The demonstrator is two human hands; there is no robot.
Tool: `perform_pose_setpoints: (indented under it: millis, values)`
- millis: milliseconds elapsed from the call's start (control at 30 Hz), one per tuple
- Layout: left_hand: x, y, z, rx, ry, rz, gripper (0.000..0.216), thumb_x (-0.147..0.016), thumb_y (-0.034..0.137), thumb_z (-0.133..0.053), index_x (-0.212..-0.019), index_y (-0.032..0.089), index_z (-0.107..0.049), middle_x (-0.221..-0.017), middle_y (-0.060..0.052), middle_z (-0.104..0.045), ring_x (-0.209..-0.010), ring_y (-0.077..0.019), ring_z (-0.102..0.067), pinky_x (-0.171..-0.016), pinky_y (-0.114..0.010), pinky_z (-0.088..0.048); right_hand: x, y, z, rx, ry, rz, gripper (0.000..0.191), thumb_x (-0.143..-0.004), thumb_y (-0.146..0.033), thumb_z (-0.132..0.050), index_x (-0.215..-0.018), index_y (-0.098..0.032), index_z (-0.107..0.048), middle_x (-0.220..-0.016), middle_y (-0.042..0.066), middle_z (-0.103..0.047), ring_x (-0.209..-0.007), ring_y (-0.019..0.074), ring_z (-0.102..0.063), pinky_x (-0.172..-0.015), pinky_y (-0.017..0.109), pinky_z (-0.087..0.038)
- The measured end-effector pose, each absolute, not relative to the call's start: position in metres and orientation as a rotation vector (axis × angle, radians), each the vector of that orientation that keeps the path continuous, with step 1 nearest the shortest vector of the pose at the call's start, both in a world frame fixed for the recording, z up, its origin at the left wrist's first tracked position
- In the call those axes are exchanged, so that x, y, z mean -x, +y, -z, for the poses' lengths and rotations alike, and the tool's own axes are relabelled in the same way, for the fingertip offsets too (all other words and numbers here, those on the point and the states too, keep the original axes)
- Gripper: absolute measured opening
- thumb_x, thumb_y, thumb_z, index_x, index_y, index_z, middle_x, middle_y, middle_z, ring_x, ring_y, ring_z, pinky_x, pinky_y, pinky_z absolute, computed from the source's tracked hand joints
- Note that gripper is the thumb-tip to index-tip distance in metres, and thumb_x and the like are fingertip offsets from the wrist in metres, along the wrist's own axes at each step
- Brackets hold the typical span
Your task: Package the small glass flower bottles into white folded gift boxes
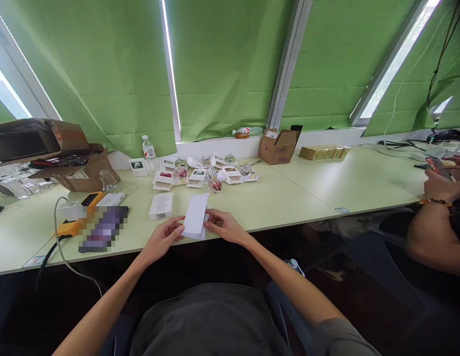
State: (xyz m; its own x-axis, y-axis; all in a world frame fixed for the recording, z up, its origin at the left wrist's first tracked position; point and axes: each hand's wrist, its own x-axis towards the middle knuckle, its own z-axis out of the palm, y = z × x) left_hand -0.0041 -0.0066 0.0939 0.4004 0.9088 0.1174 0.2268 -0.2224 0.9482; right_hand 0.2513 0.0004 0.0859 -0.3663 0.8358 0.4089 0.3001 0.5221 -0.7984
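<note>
Both hands hold a folded white card (195,215) above the table's front edge; its blank side faces me and I cannot tell whether it is a flattened carton. My left hand (166,238) pinches its lower left edge. Fingers of my right hand (225,226) close on its right edge. Just left of the card lies a small white box (161,205) with printed text and a barcode. Beyond it are several opened white cartons (196,178) with picture labels, and among them clear round glass ornaments (215,185) with coloured contents.
At left are a phone (104,230), an orange power strip (68,227) with cables, and an opened cardboard box (79,175). A water bottle (148,154) stands behind. A brown carton (279,147) and small yellowish boxes (324,152) sit farther right. Another person's arm (432,217) is at far right.
</note>
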Motion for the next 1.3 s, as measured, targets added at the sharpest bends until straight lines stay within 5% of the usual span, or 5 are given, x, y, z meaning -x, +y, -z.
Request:
perform_pose_setpoints:
  millis: [400, 667, 1300]
  values:
    - [0.0046, -0.0053, -0.0937, -1.701, 0.982, -0.884, 0.055, -0.087, 0.043, -0.059, -0.135, 0.017, -0.051, -0.089, -0.002, -0.063, -0.076, -0.0152, -0.057, -0.074, -0.032, -0.052, -0.2501, -0.0017, -0.0876, 0.919, -1.946, -0.777, 0.043, -0.088, -0.043, -0.058, -0.123, -0.018, -0.060, -0.082, 0.003, -0.061, -0.073, 0.0157, -0.054, -0.070, 0.029, -0.047]
    - [0.0045, -0.0057, -0.0932, -1.691, 0.970, -0.904, 0.055, -0.086, 0.042, -0.061, -0.134, 0.018, -0.052, -0.085, -0.001, -0.061, -0.072, -0.0132, -0.054, -0.068, -0.029, -0.051, -0.2486, -0.0044, -0.0911, 0.885, -1.974, -0.759, 0.025, -0.090, -0.039, -0.053, -0.098, -0.017, -0.063, -0.081, 0.003, -0.061, -0.071, 0.0155, -0.053, -0.067, 0.028, -0.046]
    - [0.0016, -0.0051, -0.0957, -1.679, 0.998, -1.022, 0.053, -0.086, 0.047, -0.059, -0.126, 0.013, -0.053, -0.070, -0.002, -0.064, -0.060, -0.0154, -0.060, -0.059, -0.029, -0.050, -0.2502, -0.0025, -0.0857, 0.943, -1.824, -0.829, 0.059, -0.086, -0.038, -0.060, -0.140, -0.021, -0.042, -0.102, 0.009, -0.070, -0.074, 0.0154, -0.062, -0.076, 0.035, -0.052]
